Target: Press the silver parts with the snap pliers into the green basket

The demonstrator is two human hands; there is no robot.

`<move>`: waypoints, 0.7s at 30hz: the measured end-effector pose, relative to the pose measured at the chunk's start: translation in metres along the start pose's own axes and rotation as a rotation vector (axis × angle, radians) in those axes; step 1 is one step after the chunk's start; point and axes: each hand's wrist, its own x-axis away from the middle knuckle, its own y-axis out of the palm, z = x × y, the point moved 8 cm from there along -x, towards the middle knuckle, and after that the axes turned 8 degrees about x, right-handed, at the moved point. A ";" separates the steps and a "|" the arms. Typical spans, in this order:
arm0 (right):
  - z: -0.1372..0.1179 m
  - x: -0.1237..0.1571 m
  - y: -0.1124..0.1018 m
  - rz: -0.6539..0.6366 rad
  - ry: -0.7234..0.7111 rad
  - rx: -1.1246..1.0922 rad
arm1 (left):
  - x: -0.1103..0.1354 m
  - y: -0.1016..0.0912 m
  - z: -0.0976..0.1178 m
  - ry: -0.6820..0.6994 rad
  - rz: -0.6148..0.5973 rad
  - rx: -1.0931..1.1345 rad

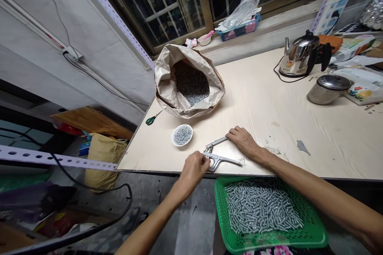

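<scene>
Grey metal spring-loaded pliers (220,160) rest near the table's front edge, their two handles spread apart. My right hand (243,141) is closed on the end of the upper handle. At the head of the tool, my left hand (195,166) has its fingers pinched together; whatever they hold is too small or hidden to make out. Just beyond my left hand stands a small white bowl (182,135) of short silvery metal pins. Below the table edge, a green plastic basket (220,211) holds a heap of similar pins (263,207).
A large open paper sack (167,87) with more metal pieces stands behind the bowl. Green-handled scissors (150,120) lie at the left edge. A steel kettle (301,57) and a lidded metal canister (327,91) stand at the right. A blue basket (239,30) sits on the windowsill.
</scene>
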 end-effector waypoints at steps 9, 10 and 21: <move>-0.001 0.002 0.002 0.060 0.021 -0.057 | -0.022 -0.052 -0.017 -0.075 0.295 -0.135; -0.001 0.002 0.003 0.063 0.025 -0.063 | -0.035 -0.066 -0.034 -0.132 0.367 -0.148; -0.002 0.003 0.001 0.109 0.012 -0.048 | -0.092 -0.075 -0.110 -0.334 0.510 0.004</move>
